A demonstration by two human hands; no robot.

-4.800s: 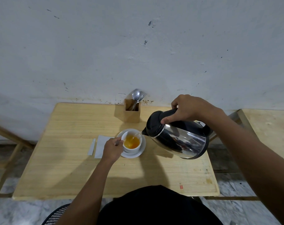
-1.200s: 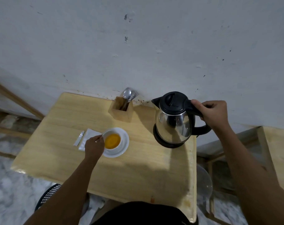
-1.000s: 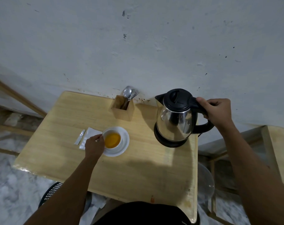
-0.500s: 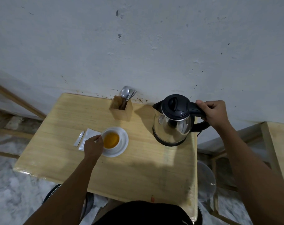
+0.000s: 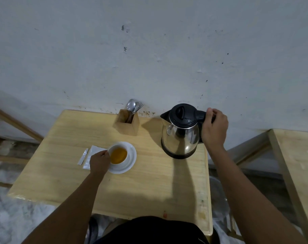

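Note:
A white cup (image 5: 118, 154) full of amber tea stands on a white saucer (image 5: 130, 161) on the wooden table (image 5: 149, 187). My left hand (image 5: 99, 162) grips the cup at its left side. A steel kettle (image 5: 180, 133) with a black lid stands upright at the table's back right, spout to the left. My right hand (image 5: 214, 128) is curled round its black handle.
A wooden holder (image 5: 127, 123) with spoons and a fork stands at the back by the wall. A white sachet (image 5: 90, 155) and a torn strip (image 5: 82, 156) lie left of the cup. A second table (image 5: 297, 164) stands to the right.
The kettle went from tilted over the cup to upright, moved right and back, and came down onto the table. My left hand stayed on the cup.

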